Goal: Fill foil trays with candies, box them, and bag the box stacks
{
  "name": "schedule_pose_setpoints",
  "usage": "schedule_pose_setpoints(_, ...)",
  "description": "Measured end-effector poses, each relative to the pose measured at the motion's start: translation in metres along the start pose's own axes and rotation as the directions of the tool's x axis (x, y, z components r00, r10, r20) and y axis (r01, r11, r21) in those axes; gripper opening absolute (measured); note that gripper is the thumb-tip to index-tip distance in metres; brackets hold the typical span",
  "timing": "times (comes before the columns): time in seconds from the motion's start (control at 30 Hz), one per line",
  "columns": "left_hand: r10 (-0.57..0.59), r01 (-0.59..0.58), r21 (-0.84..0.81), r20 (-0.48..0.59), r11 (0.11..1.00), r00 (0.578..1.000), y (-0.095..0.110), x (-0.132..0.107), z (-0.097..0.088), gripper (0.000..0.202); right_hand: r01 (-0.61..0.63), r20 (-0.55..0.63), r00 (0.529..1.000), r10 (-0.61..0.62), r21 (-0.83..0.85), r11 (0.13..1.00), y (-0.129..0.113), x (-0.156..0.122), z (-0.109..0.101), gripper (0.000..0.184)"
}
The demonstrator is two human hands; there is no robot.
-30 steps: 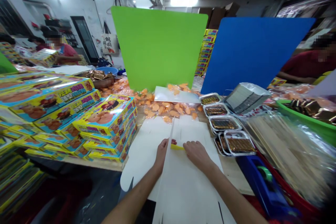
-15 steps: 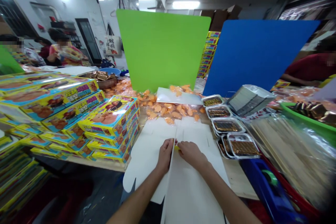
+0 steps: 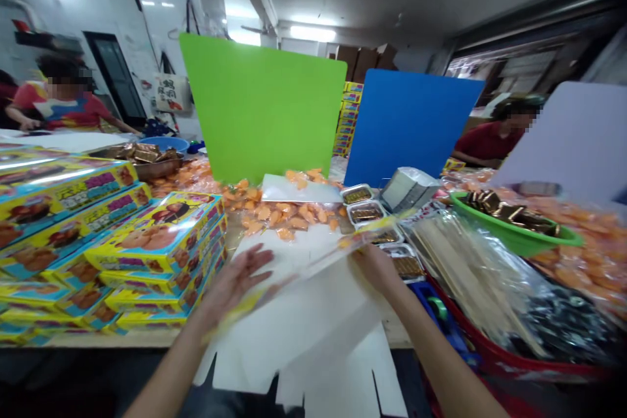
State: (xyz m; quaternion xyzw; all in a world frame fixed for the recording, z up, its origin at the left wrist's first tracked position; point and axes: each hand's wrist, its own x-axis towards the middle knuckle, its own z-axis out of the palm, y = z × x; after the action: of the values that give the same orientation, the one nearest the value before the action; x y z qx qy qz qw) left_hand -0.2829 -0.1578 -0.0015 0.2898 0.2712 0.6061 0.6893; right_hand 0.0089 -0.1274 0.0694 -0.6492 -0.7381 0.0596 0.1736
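Lifted since the prior frame: both hands, with a yellow-printed clear strip [image 3: 313, 268] now slanting above the white card blank [image 3: 294, 339]. Left hand [image 3: 235, 287]: fingers spread apart beside the strip's near end. Right hand [image 3: 377, 268]: fingers together on its far end.

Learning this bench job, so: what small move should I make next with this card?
Probably lay the card down on the white blanks: your left hand, fingers spread, and right hand support it tilted up above them, its yellow-printed edge showing, and the blanks give a flat place in front of you.
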Motion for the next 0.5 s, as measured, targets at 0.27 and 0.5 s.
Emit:
schedule_pose_setpoints(0.27, 0.374, -0.358, 0.112, -0.233, 0.927, 0.898, -0.026, -0.046, 0.023, 0.073, -0.232, -0.116, 0.895, 0.430, 0.702, 0.674, 0.006, -0.085, 0.028, 0.044)
schedule_pose_setpoints(0.5, 0.359, -0.353, 0.072, -0.257, 0.933, 0.897, -0.070, -0.068, 0.055, 0.078, -0.362, 0.280, 0.694, 0.663, 0.932, -0.015, 0.008, -0.131, 0.047, 0.076)
